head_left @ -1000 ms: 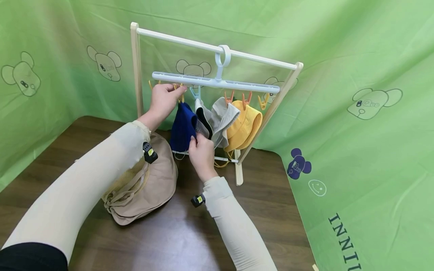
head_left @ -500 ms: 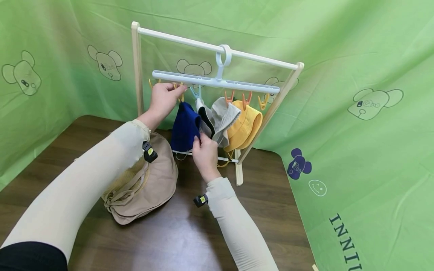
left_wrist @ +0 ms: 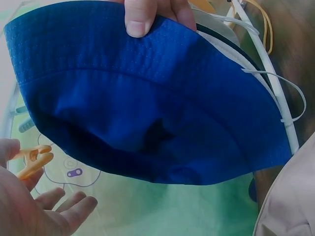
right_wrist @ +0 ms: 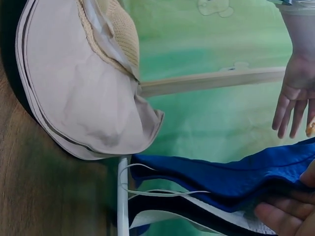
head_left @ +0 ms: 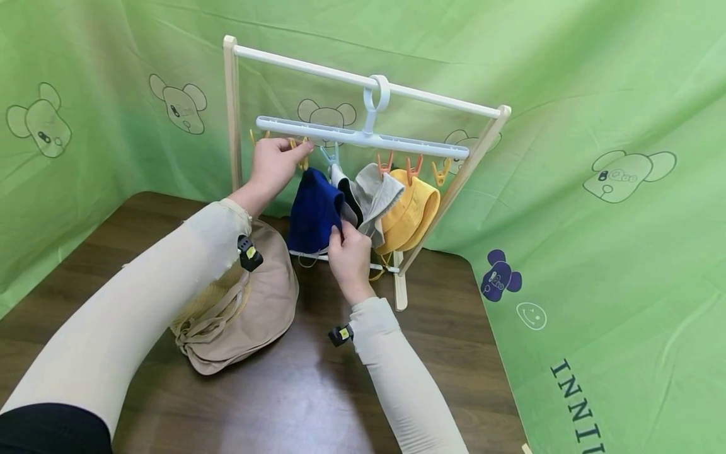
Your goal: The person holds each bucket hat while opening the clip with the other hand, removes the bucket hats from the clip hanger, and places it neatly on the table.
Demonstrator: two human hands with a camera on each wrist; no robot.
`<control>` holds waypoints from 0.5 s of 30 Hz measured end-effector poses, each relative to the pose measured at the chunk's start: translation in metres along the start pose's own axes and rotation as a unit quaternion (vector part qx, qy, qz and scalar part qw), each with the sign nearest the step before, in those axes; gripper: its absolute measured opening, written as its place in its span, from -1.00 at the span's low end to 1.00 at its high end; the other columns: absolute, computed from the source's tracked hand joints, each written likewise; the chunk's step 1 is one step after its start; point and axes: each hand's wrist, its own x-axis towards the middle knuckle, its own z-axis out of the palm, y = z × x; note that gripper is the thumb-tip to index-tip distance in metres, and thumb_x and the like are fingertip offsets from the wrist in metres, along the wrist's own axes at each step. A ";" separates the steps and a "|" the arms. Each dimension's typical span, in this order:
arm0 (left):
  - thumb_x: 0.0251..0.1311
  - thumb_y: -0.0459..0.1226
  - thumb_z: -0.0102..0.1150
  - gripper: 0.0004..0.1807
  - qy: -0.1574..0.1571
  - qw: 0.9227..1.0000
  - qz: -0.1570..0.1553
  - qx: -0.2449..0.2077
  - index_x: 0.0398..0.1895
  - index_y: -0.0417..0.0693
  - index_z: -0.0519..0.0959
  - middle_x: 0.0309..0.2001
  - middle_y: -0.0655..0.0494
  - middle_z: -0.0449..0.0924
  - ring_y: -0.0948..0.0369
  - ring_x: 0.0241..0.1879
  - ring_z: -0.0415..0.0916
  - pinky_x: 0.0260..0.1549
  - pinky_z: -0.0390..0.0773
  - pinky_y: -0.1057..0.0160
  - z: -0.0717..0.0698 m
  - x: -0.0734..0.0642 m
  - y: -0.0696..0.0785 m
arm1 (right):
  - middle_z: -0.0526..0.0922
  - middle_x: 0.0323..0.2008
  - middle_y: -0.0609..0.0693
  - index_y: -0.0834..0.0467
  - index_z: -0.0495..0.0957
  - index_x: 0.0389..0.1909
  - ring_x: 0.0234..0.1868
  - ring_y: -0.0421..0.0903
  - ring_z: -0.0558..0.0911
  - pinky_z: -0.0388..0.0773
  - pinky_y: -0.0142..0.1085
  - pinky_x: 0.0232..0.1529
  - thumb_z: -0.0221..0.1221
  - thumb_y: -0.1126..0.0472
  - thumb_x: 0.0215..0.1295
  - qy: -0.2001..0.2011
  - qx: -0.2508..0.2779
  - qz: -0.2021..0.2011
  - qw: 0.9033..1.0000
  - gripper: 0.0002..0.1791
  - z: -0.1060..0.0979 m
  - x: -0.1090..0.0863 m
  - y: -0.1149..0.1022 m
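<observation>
A blue bucket hat (head_left: 314,211) hangs below the light blue hanger (head_left: 340,133). My right hand (head_left: 350,255) pinches its brim, with the thumb over the edge in the left wrist view. My left hand (head_left: 272,169) pinches a yellow clothespin (left_wrist: 34,160) under the hanger. In the left wrist view a gap shows between this clothespin's tips and the hat. Beside the blue hat hang a grey hat (head_left: 371,195) and a yellow hat (head_left: 407,214); orange clothespins (head_left: 414,166) grip at the yellow one. A light blue clothespin (head_left: 329,155) is above the white-and-black-edged fabric.
The hanger hooks over the white rod (head_left: 306,65) of a wooden rack (head_left: 231,113). Another yellow clothespin (head_left: 440,171) hangs at the right end. A beige wide-brimmed hat (head_left: 266,309) lies on the wooden table (head_left: 272,410), under my left arm. Green printed cloth (head_left: 624,252) surrounds the table.
My right hand has moved slightly right and up, drawing the blue hat rightward, and the hat's top now sits right of the yellow clothespin. My left hand has stayed at the clothespin.
</observation>
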 end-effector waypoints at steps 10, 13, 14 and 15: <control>0.27 0.13 0.33 -0.52 -0.004 1.000 -0.016 0.014 -0.12 -0.10 0.78 -0.32 0.21 0.64 0.25 -0.46 0.23 -0.51 0.18 0.29 -0.001 0.000 -0.001 | 0.71 -0.54 0.09 0.24 0.71 -0.30 -0.52 0.01 0.63 0.57 -0.10 -0.46 0.19 0.29 0.37 0.008 0.007 0.008 1.000 -0.85 -0.004 0.000 -0.001; 0.25 0.16 0.34 -0.50 -0.008 1.000 -0.022 0.010 -0.09 -0.08 0.77 -0.19 0.18 0.69 0.24 -0.30 0.35 -0.39 0.28 0.28 -0.002 0.000 -0.001 | 0.71 -0.54 0.09 0.25 0.72 -0.30 -0.53 0.00 0.63 0.56 -0.10 -0.48 0.19 0.31 0.36 0.012 0.010 0.004 1.000 -0.86 -0.005 0.000 0.000; 0.25 0.16 0.34 -0.50 -0.010 1.000 -0.023 0.008 -0.07 -0.06 0.76 -0.15 0.16 0.69 0.24 -0.24 0.38 -0.34 0.31 0.28 -0.002 0.000 -0.001 | 0.71 -0.54 0.09 0.25 0.72 -0.29 -0.53 0.00 0.63 0.56 -0.11 -0.48 0.19 0.31 0.36 0.012 0.011 0.002 1.000 -0.86 -0.005 0.000 0.001; 0.25 0.17 0.33 -0.50 -0.010 1.000 -0.025 0.006 -0.06 -0.05 0.75 -0.11 0.15 0.69 0.23 -0.20 0.40 -0.29 0.34 0.27 -0.003 0.000 -0.001 | 0.71 -0.54 0.09 0.25 0.72 -0.28 -0.52 -0.01 0.63 0.56 -0.11 -0.48 0.19 0.30 0.37 0.012 0.012 0.002 1.000 -0.85 -0.005 0.000 0.001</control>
